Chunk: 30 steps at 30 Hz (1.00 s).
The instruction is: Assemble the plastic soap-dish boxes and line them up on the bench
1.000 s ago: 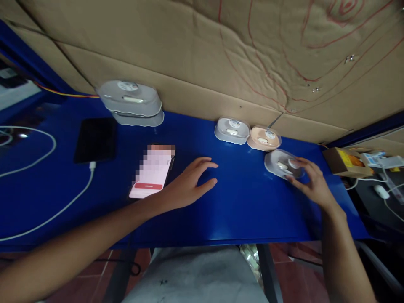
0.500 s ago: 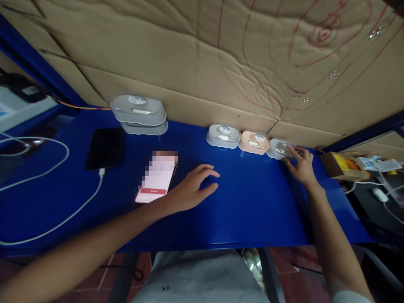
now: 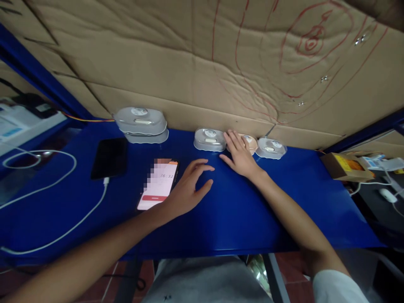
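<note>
My right hand [image 3: 241, 155] reaches over the orange box [image 3: 251, 143], fingers spread, its fingertips at the right end of a grey box [image 3: 210, 140]. It partly hides the orange box. Another grey box [image 3: 271, 148] sits to the right, making a row of three along the cardboard. My left hand [image 3: 191, 187] hovers low over the blue table, fingers apart and holding nothing. Beside its wrist lies a phone [image 3: 159, 181] with a lit screen. Two grey boxes [image 3: 141, 122] are stacked at the back left.
A dark tablet [image 3: 109, 158] with a white cable [image 3: 91, 214] lies on the blue table [image 3: 221, 227] at left. Cardboard [image 3: 158, 54] with red lines stands behind. At right are an open carton [image 3: 345, 167] and a white mouse [image 3: 387, 195].
My right hand has moved left from the rightmost grey box to the orange one. The row of boxes appears further left in the view. My left hand stays nearly in place.
</note>
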### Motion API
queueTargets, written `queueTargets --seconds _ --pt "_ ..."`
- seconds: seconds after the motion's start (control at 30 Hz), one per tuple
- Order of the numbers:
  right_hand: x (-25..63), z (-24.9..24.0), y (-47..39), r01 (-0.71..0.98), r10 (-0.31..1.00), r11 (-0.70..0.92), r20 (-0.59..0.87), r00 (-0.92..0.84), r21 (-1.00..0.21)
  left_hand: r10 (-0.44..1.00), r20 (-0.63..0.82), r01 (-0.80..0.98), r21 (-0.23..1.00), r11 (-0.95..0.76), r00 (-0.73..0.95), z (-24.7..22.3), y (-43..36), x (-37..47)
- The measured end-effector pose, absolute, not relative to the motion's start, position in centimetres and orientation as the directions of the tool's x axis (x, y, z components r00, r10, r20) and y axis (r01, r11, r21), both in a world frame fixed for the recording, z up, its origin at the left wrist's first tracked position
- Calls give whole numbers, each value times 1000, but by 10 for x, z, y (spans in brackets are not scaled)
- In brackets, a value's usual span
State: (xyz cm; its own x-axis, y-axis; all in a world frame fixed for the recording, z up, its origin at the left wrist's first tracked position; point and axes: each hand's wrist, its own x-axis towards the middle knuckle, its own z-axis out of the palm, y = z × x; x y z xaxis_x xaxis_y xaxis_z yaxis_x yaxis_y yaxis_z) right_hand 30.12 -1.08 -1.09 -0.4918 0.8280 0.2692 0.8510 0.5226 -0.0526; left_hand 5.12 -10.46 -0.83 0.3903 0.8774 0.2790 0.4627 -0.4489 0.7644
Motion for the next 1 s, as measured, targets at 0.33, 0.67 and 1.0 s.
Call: queueTargets --seconds 0.33,0.67,1.0 --pt "304 -9 -70 679 655 730 366 -661 -82 860 364 580 635 -509 357 -11 -105 53" --pt "335 -12 -113 519 669 741 414 -617 -425 815 206 496 705 -508 542 -24 -102 52" --pt "468 -28 -39 944 851 39 506 140 -328 816 196 514 691 -508 544 -22 -109 53"
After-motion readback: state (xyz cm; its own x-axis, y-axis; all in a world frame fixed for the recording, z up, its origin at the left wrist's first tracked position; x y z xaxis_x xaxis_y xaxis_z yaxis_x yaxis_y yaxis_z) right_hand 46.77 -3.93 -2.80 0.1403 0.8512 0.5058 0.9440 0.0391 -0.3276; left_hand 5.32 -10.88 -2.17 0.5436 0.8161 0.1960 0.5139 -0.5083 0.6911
